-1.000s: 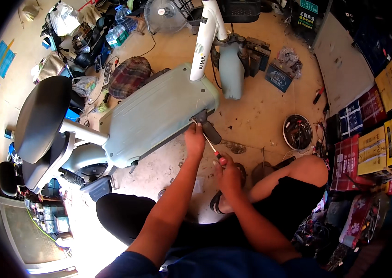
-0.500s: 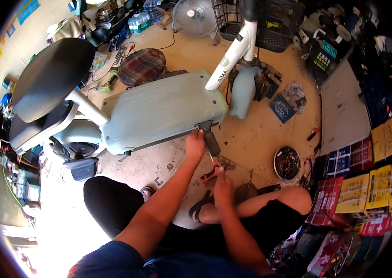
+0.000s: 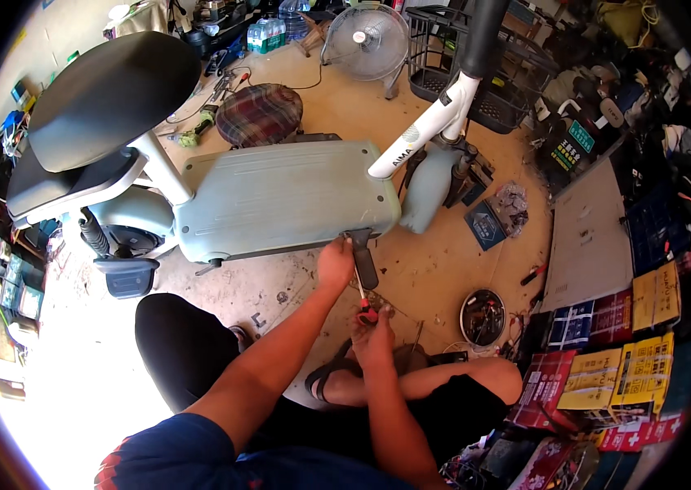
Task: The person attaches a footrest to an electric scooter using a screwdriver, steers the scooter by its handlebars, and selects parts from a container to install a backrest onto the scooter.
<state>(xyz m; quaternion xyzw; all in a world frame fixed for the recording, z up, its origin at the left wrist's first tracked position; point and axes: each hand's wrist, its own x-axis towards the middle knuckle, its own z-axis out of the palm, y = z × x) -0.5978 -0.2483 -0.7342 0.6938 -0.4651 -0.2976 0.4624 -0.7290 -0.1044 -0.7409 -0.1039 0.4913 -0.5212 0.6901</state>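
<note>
A pale green electric scooter [image 3: 280, 200] lies on its side on the concrete floor [image 3: 443, 269], its long axis running left to right across the view, with the black seat [image 3: 109, 98] at the left end and the white steering column [image 3: 435, 122] rising toward the upper right. At the scooter's lower edge, right of its middle, a black kickstand [image 3: 362, 257] juts down and slightly right toward the person. The left hand [image 3: 335, 263] reaches up with the forearm stretched nearly straight from the lower left, and its fingers are clenched around the scooter's edge just beside the kickstand's mount. Below the kickstand, the right hand [image 3: 374, 333] is raised with the wrist bent upward, its fingers gripping a red-handled screwdriver [image 3: 362, 302] whose thin shaft points up toward the kickstand's base. The screwdriver stands nearly upright, tilted a little to the left at its tip. The person sits on the floor below the scooter, with knees bent. A round metal bowl [image 3: 483, 318] of small parts lies to the right of the right hand, and a standing fan [image 3: 364, 41] is beyond the scooter.
</note>
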